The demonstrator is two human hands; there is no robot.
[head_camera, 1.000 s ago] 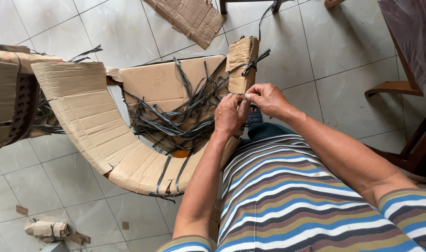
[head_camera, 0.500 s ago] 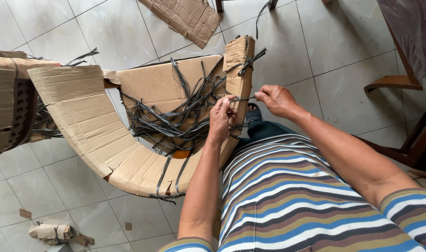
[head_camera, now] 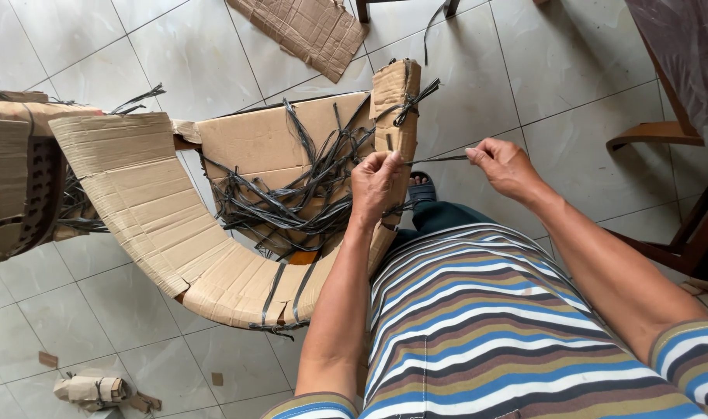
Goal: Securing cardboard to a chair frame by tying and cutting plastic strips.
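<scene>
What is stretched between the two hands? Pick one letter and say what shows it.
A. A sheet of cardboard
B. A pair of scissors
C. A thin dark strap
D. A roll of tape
C: a thin dark strap runs taut from the left hand, which presses at the cardboard-wrapped piece, across to the pinched fingers of the right hand.

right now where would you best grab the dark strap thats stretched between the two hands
Probably the taut dark strap itself, mid-span between the left hand and right hand, pinched from above. That stretch hangs free beside the cardboard-wrapped arm; elsewhere it runs into the tangle of straps.
</scene>
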